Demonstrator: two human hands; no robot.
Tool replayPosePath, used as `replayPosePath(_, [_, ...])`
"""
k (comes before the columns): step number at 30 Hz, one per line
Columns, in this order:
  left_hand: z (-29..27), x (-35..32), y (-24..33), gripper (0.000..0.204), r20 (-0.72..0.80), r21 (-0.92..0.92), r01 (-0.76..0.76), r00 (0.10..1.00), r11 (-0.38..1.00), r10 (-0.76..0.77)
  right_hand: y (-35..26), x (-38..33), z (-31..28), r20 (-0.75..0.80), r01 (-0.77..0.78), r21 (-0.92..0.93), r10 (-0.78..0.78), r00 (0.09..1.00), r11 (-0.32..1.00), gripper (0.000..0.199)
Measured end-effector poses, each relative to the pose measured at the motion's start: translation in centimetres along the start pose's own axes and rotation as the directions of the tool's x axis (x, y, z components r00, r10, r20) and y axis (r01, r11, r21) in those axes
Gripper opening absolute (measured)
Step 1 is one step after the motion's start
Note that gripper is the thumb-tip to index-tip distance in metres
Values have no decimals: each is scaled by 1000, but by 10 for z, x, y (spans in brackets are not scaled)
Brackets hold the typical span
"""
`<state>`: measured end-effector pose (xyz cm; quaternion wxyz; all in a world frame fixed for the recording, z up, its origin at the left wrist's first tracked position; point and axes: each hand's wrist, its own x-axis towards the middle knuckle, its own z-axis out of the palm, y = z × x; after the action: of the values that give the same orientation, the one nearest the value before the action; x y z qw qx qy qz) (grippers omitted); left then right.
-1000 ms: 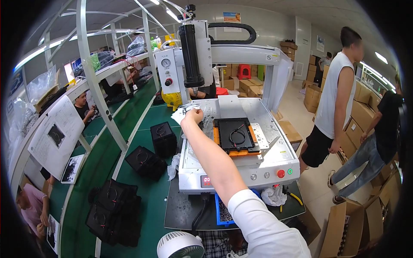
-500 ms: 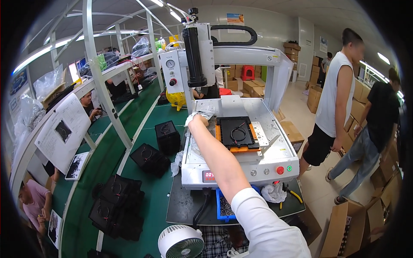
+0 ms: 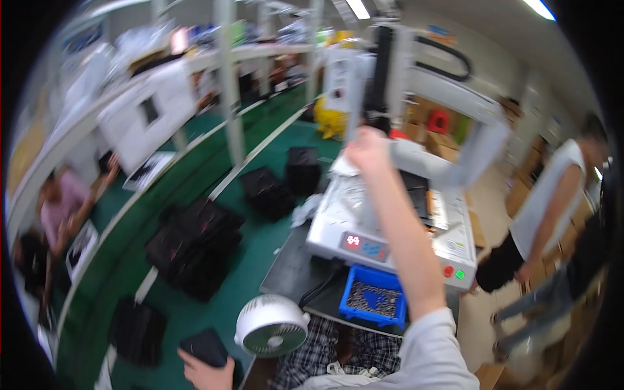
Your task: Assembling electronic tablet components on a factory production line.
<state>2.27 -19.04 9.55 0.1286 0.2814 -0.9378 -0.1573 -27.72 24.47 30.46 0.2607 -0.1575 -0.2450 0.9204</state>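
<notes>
A black case (image 3: 207, 346) sat gripped in the left hand (image 3: 203, 369) at the bench's near edge, the right hand (image 3: 368, 148) was closed above the machine (image 3: 364, 221), and a blue bin (image 3: 372, 302) held small metal parts

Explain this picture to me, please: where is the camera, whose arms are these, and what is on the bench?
The camera sits on a person's head and looks down through a fisheye lens, so straight edges bend. The right hand reaches forward over a white benchtop machine with a lit display and coloured buttons; blur hides whether it holds anything. The left hand, at the lower edge, grips a small black case. On the green bench lie more black cases, a small white fan and a blue bin of small metal parts. Other people stand to the right.
</notes>
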Motion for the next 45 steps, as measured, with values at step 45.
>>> replayPosePath(45, [-47,-117,74,75,42,-32,901,433,-432,901,39,-349,-204,343,43,-792,385,857,609,38])
